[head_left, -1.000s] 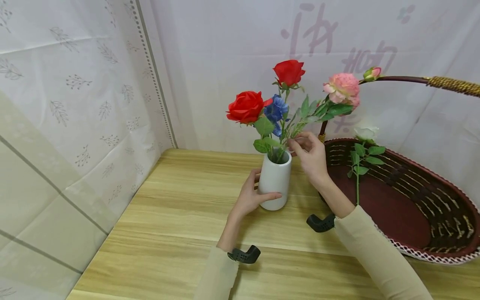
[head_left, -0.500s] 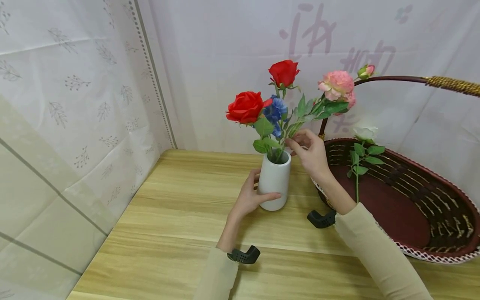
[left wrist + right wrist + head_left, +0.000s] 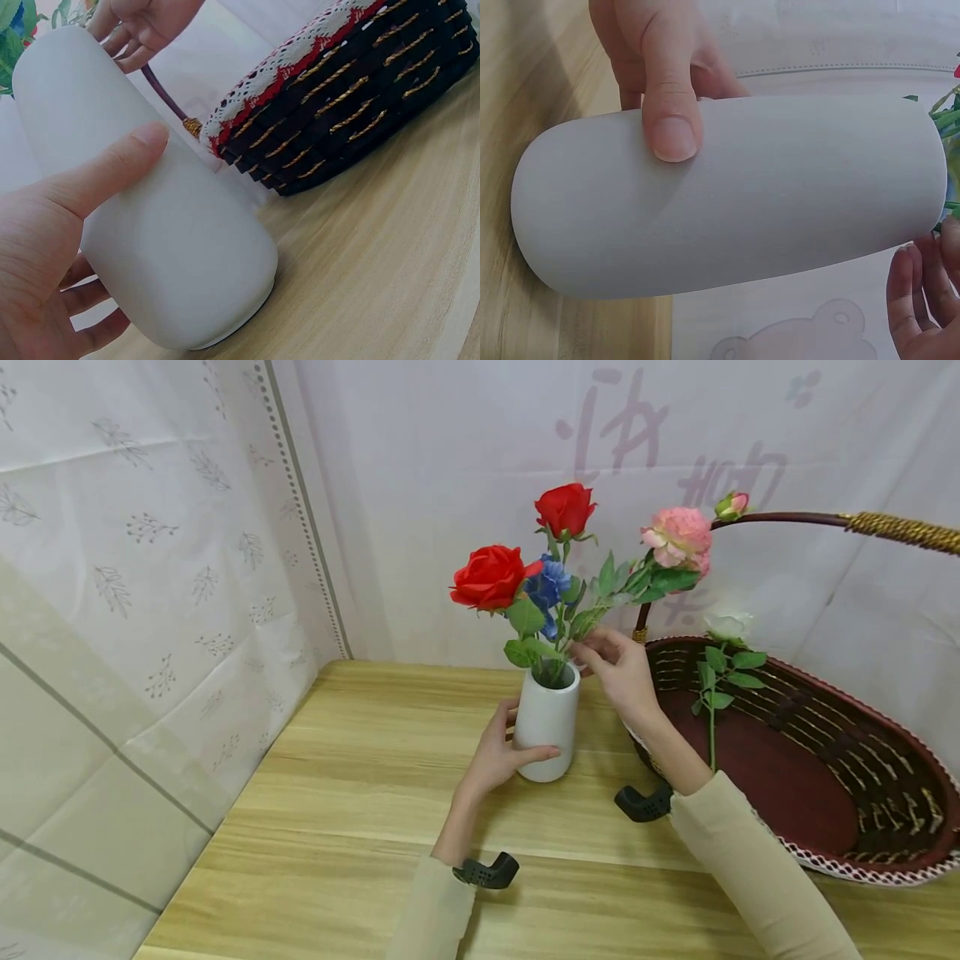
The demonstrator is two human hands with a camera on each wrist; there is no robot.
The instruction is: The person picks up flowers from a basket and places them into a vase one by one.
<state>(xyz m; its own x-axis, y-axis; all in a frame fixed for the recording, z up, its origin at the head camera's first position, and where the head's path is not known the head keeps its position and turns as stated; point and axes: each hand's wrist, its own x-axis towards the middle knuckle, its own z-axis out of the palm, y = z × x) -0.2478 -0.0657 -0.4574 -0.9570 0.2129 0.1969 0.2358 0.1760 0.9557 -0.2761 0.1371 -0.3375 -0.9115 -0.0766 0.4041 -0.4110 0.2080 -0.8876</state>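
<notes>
A white vase (image 3: 546,727) stands upright on the wooden table. My left hand (image 3: 498,753) grips its lower side, thumb (image 3: 124,166) across the front and fingers round the far side. At the vase's mouth my right hand (image 3: 617,668) pinches the stem of a pink flower (image 3: 677,537), which leans out to the right; in the right wrist view the fingers (image 3: 922,289) sit close to the rim. Two red roses (image 3: 491,578) and a blue flower (image 3: 550,583) stand in the vase. The stem ends inside it are hidden.
A dark woven basket (image 3: 892,735) with white lace trim and an arched handle (image 3: 900,531) stands on the right. A white rose (image 3: 727,627) lies in it, stem toward me. Patterned white cloth (image 3: 450,460) hangs behind and to the left of the table (image 3: 322,827).
The pink flower has swung slightly left and then dipped a little. My right hand has lowered slightly toward the vase rim. My left hand keeps its grip on the vase.
</notes>
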